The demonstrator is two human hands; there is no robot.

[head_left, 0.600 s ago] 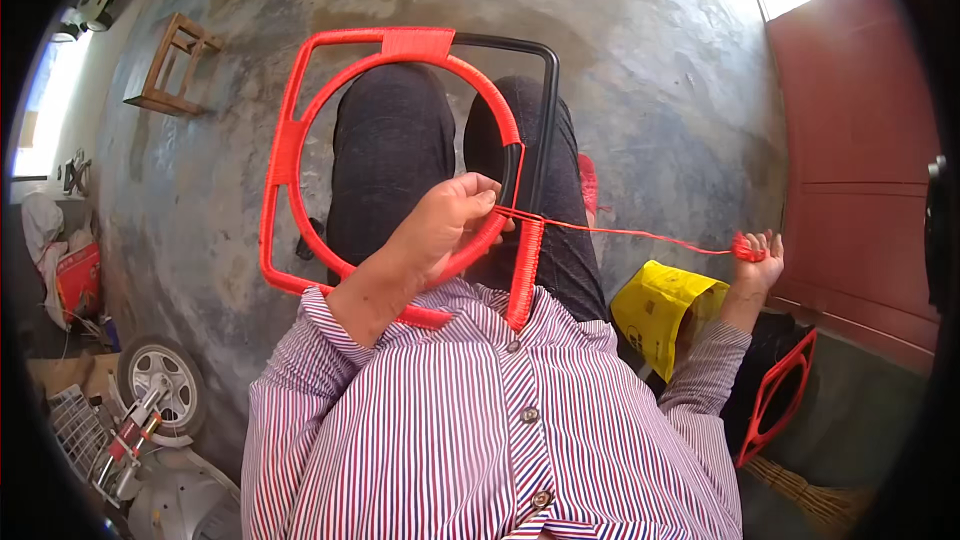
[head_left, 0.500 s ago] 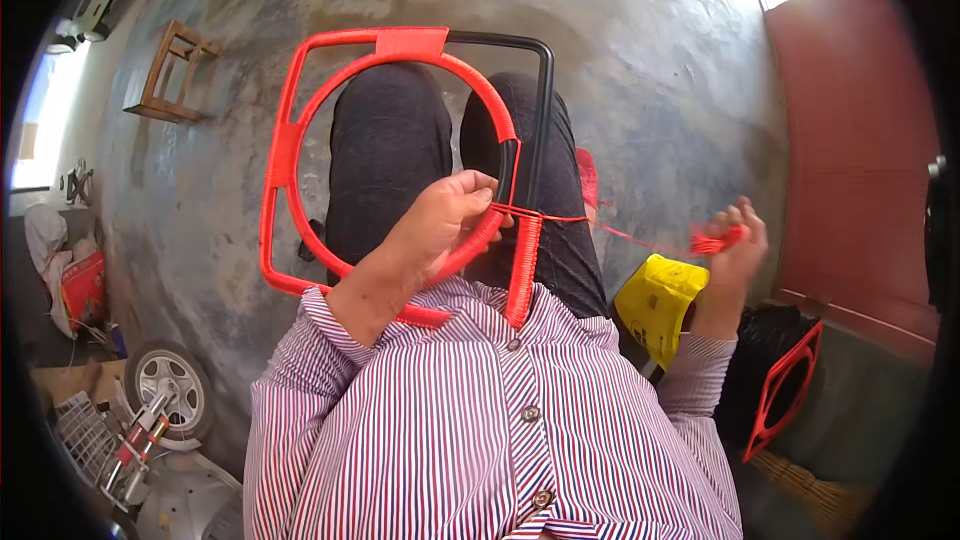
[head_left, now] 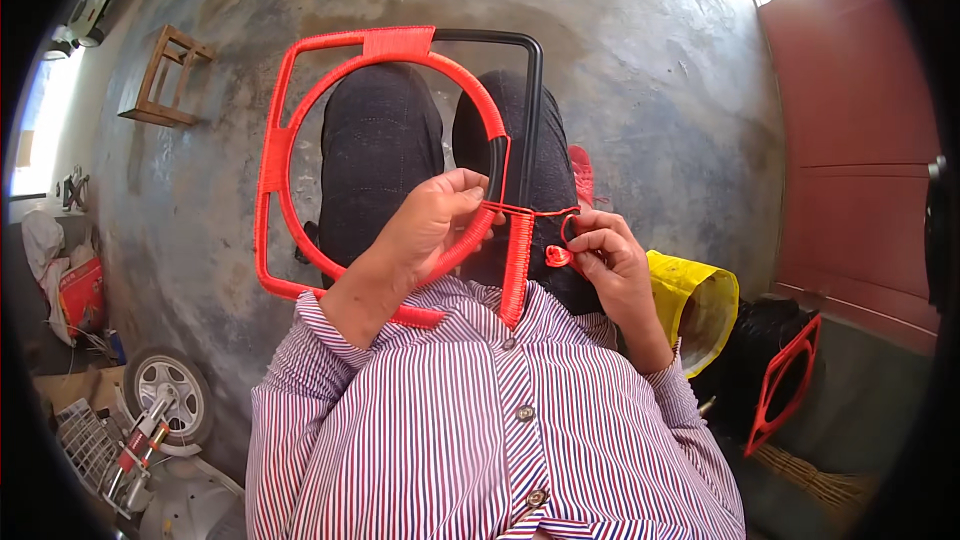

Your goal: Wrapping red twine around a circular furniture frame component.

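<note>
Across my lap lies a square frame (head_left: 398, 41) with a ring inside it, mostly wrapped in red cord. Its upper right stretch and a short part of the ring show bare black tube. My left hand (head_left: 440, 218) pinches the right side of the ring, where red strands cross over to the outer bar. Just right of that bar, my right hand (head_left: 612, 258) is closed on the red cord (head_left: 566, 230), which loops at the fingertips. A small red cord bundle (head_left: 557, 256) hangs by those fingers.
A yellow container (head_left: 695, 305) stands to my right, beside a dark pile with another red-wrapped frame (head_left: 783, 380). A wooden stool (head_left: 165, 78) is at the far left. A wheeled vehicle (head_left: 168, 398) stands lower left; a red door (head_left: 850, 150) is at right.
My right hand has come in from the far right to beside the frame, bringing the cord bundle along. The stretched cord has slackened into a loop. My left hand keeps its grip.
</note>
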